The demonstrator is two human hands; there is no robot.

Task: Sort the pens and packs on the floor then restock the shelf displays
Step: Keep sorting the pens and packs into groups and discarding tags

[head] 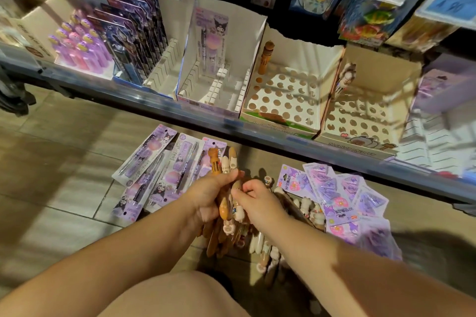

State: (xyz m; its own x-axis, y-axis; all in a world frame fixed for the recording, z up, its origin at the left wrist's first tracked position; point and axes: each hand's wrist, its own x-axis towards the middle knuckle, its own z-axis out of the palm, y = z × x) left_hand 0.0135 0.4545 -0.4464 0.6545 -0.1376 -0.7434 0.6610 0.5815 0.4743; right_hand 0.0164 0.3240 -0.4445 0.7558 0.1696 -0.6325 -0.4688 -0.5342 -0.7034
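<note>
Head view: left hand point(206, 198) clutches a bundle of pens point(223, 207) below the shelf point(144, 96); right hand point(255, 201) pinches one pen in it; packs point(152, 170) lie fanned on the floor beneath; holed display box point(296, 56) on the shelf stands nearly bare; restocking barely begun, I'd judge.

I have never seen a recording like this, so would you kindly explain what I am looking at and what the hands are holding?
There is no machine here: one camera worn on a person's head looks down at their bare hands. The left hand grips a bundle of pens, brown and cream ones, and the right hand pinches a single pen in it. More loose pens lie on the tiled floor below, with purple pen packs to the left and flatter purple packs to the right. Above is the shelf, where a display box with holes holds one brown pen and its neighbour one pale pen.
</note>
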